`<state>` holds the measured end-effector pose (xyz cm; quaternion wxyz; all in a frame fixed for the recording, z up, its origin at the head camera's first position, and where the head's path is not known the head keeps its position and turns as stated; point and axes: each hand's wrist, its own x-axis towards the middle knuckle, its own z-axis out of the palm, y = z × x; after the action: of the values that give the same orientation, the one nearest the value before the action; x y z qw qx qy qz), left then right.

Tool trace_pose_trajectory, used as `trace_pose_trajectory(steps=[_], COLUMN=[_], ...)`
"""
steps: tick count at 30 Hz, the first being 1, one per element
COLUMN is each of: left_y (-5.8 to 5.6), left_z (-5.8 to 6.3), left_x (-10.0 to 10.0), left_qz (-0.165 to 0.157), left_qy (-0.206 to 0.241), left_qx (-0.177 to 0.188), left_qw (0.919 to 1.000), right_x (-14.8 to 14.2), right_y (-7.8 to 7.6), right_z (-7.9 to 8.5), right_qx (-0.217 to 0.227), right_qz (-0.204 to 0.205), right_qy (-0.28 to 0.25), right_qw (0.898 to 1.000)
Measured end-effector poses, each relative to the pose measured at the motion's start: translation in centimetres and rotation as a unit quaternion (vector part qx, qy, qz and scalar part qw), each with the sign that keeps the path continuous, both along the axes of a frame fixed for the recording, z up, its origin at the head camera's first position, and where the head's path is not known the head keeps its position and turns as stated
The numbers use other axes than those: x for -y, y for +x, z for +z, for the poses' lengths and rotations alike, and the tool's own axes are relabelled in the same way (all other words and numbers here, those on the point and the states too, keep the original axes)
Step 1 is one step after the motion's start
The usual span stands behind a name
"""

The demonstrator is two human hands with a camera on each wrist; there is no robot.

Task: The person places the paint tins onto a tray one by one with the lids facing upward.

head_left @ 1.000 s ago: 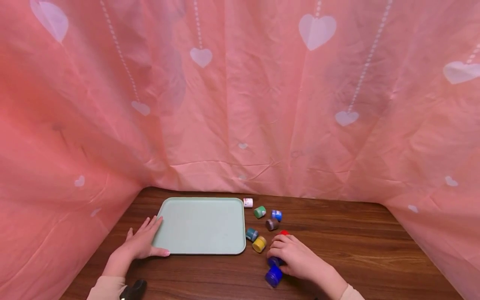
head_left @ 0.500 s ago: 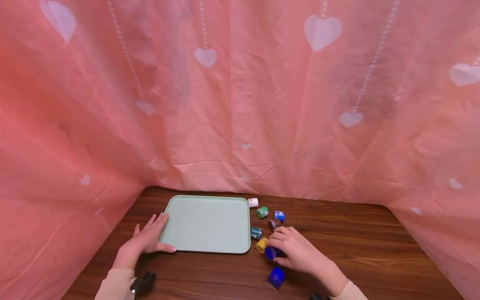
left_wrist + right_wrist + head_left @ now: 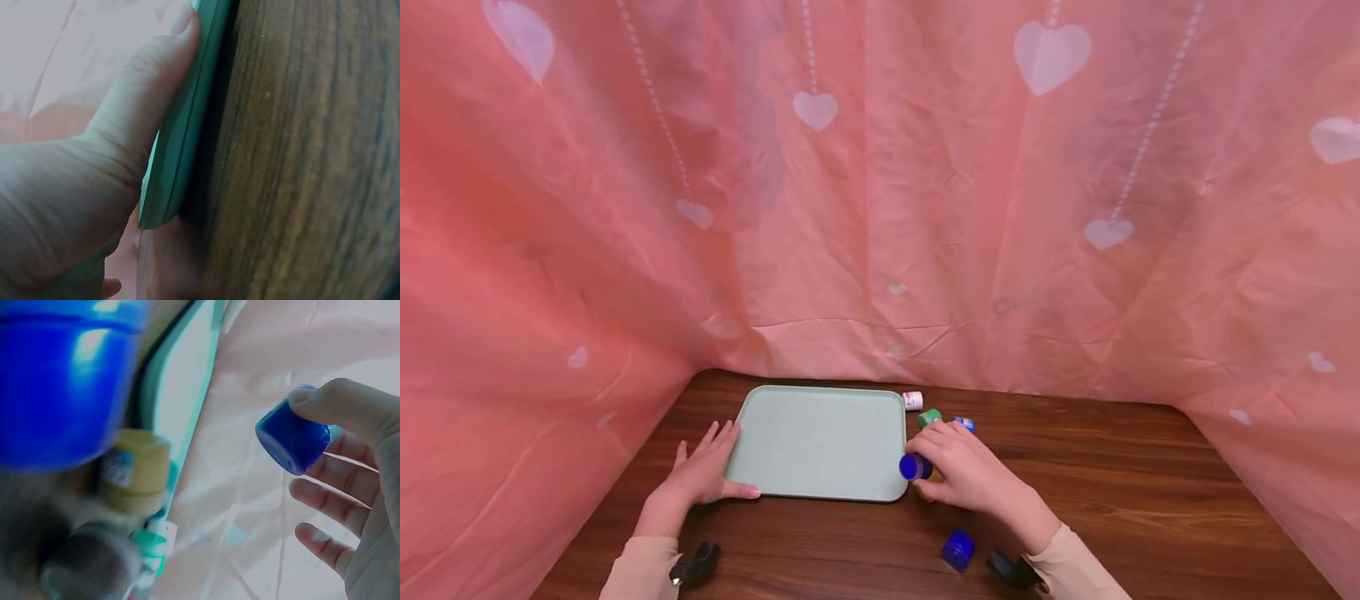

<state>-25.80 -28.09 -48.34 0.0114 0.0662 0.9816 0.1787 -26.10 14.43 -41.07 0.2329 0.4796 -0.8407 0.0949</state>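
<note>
In the head view my right hand [image 3: 966,471] pinches a small dark blue paint jar [image 3: 912,467] between thumb and fingers, at the right edge of a pale green tray [image 3: 820,446]. The right wrist view shows this jar [image 3: 294,439] tilted and clear of the table, the lower fingers spread apart from it. My left hand [image 3: 700,471] rests at the tray's left end with fingers spread. Its thumb [image 3: 134,94] lies along the near rim in the left wrist view. Part of a yellow jar [image 3: 137,475] shows below the right hand.
White [image 3: 913,401], green [image 3: 929,417] and lighter blue [image 3: 964,424] jars lie beyond the right hand. Another dark blue jar [image 3: 958,551] is nearer the front. A brownish jar [image 3: 94,562] shows in the right wrist view. A pink heart-patterned curtain [image 3: 880,208] surrounds the wooden table.
My right hand has picked up a dark blue jar and carried it left and away from me, to the tray's right edge. My left hand has stayed on the tray; the head view shifted slightly.
</note>
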Motion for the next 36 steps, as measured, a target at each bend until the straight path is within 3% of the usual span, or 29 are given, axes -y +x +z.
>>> trace_pose_trajectory(steps=[11, 24, 36], left_y=[-0.1, 0.3, 0.1], left_z=[-0.3, -1.3, -1.7], left_x=[0.1, 0.5, 0.7], left_qz=[0.017, 0.037, 0.04], left_qy=[-0.003, -0.005, 0.012], left_qx=[0.007, 0.031, 0.022], left_qw=[0.9998, 0.9988, 0.9989], right_x=[3.9, 9.7, 15.0], right_y=[-1.5, -5.1, -8.1], right_z=[2.2, 2.8, 2.0], right_qx=[-0.024, -0.041, 0.055], right_qz=[0.012, 0.088, 0.051], right_qy=[-0.011, -0.058, -0.097], right_qw=[1.0, 0.994, 0.992])
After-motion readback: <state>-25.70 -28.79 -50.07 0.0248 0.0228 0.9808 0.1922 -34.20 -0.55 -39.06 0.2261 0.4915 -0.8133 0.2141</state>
